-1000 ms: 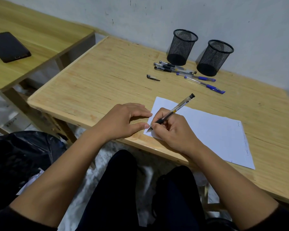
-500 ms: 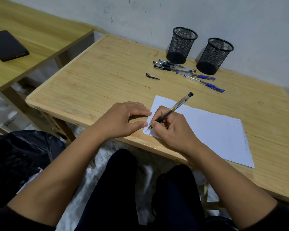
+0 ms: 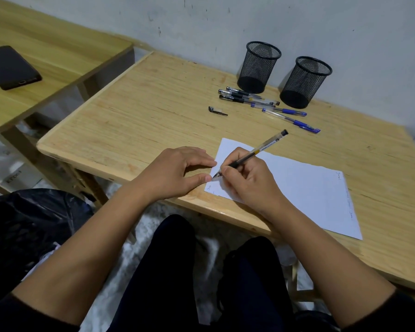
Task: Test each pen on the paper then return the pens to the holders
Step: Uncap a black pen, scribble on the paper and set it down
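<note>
- Little is changing since a second ago: the right hand is still gripping the pen, tip pressing the paper at its near-left corner.
- Left hand is lying loosely open, holding nothing, thumb steadying the sheet's edge.
- Remaining pens are lying on the counter beside the empty holders, so testing is probably just starting.

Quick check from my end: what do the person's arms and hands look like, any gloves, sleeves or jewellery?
Both hands are bare: no gloves on the left hand or the right hand, and no rings, watch or wristbands visible. The forearms are uncovered; dark sleeves begin near the elbows at the bottom corners of the view.
</note>
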